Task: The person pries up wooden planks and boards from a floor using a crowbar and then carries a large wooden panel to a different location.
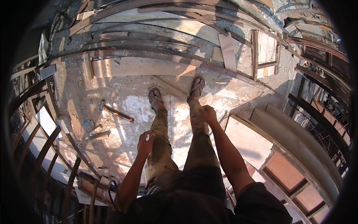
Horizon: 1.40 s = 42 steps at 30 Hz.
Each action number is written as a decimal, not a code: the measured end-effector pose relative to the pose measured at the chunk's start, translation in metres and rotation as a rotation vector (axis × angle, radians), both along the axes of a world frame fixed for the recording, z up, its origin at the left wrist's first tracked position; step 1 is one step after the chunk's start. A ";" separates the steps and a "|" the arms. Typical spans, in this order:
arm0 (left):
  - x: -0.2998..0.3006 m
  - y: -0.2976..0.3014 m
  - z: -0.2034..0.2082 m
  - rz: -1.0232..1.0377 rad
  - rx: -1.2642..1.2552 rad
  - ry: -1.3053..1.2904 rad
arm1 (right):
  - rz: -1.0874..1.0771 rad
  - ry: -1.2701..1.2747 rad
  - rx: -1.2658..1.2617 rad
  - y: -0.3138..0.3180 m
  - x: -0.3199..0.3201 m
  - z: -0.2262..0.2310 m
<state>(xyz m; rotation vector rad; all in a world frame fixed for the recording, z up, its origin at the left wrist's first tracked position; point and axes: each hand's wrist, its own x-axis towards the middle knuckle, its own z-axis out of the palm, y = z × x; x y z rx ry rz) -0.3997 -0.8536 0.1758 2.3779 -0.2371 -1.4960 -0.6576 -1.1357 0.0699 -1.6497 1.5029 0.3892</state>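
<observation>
My left hand (145, 143) hangs beside my left knee with its fingers curled in. A small pale spot shows at its fingertips, too small to name. At my right knee, my right hand (209, 115) is closed, its fingers turned toward the trouser leg (197, 117); what they hold, if anything, is hidden. To the left of my feet a hammer (118, 113) with a dark and orange handle lies on the dusty floor, out of reach of both hands.
A wooden plank (169, 89) lies by my sandalled feet. Beyond it are a long board (134, 68) and several beams. Framed panels (248, 142) lean at the right. Wood scraps (100, 134) and a blue cap (86, 123) lie left, near slatted timber frames (47, 147).
</observation>
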 end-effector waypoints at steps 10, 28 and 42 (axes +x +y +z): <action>-0.047 -0.097 0.025 -0.097 0.213 0.041 | 0.550 0.027 -0.416 -0.176 0.069 -0.225; -0.110 -0.124 0.017 0.066 0.278 -0.045 | 0.731 0.027 -0.313 -0.279 0.101 -0.050; -0.132 -0.126 0.012 0.025 0.294 -0.055 | 0.913 -0.053 -1.148 -0.551 0.194 0.141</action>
